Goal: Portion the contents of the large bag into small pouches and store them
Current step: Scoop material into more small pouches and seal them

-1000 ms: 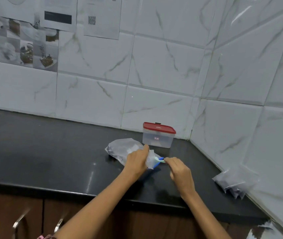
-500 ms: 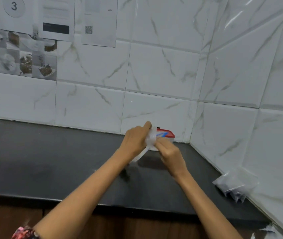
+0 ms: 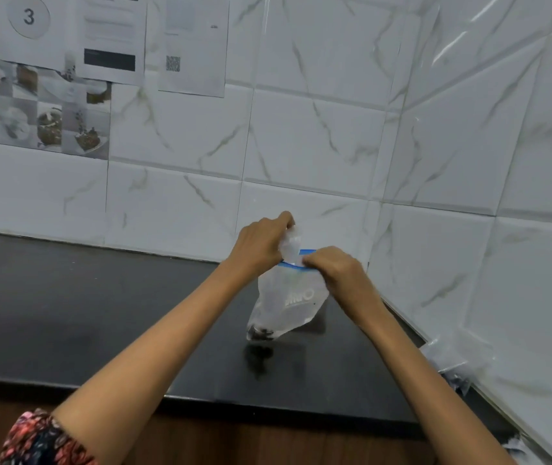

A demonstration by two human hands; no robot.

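The left hand [image 3: 261, 245] grips a bunched fold of plastic at the top corner of the zip bag [image 3: 288, 303], fingers curled round it. The right hand [image 3: 333, 266], just beside it and slightly nearer the onlooker, pinches the blue zip strip [image 3: 296, 266] at the bag's mouth. Both hands are closed on the bag; neither is free.

Change of state: one second ago the bag lay flat on the black counter [image 3: 66, 313] with the hands working at its blue edge. It has since been raised, and now hangs upright below the hands, clear of the counter or barely above it; contact cannot be confirmed. The raised bag now screens the red-lidded container that was visible behind the hands. Judged effect on the task: hanging the bag settles its contents away from the mouth, which suits opening or closing the zip without spillage. Which of the two is under way cannot be told.

Condition of the bag: clear, crumpled plastic with a white printed logo at mid-height. It is largely empty; a small dark clump of contents [image 3: 261, 332] sits in the lowest corner, directly beneath the left hand.

To the right of the right hand, against the tiled side wall [image 3: 503, 263], lie filled clear pouches [image 3: 452, 364], well apart from the bag
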